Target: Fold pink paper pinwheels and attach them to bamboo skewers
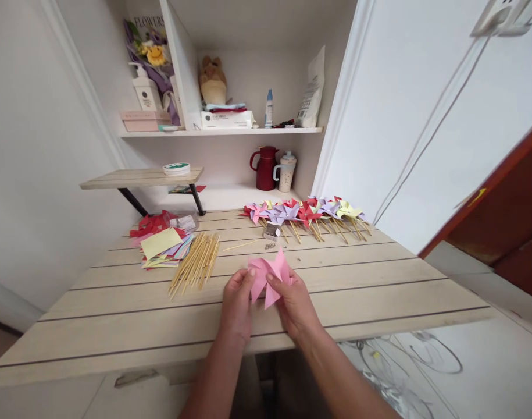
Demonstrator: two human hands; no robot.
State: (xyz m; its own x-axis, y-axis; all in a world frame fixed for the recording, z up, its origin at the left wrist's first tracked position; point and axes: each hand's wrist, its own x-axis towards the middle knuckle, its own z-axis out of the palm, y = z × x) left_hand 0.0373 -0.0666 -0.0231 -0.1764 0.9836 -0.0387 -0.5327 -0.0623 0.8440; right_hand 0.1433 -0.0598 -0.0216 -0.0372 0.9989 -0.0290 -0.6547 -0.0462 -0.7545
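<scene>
at the far left of the bench [117, 317], a small raised stand [139, 177] bore a round white container [177, 169]. red paper pieces [154, 223] lay in front of it, then a stack of coloured sheets [161, 243], a pale yellow one on top. just right of the stack lay a bundle of thin sticks [196, 262], spread slantwise. nearer the front edge, the left grip [237, 299] pinched the left side of a pink pinwheel [264, 270] between thumb and fingers. the pinwheel was above the front middle of the bench, between both hands. beyond it were a loose stick [242, 246], some tiny metal pieces [270, 247] and a small box [272, 231]. the right grip [299, 302] was closed on the pinwheel's right side, thumb laid across its front. farther right and back, pinwheels on sticks [307, 214] lay in a crowded row, red, purple, pink and yellow.
</scene>
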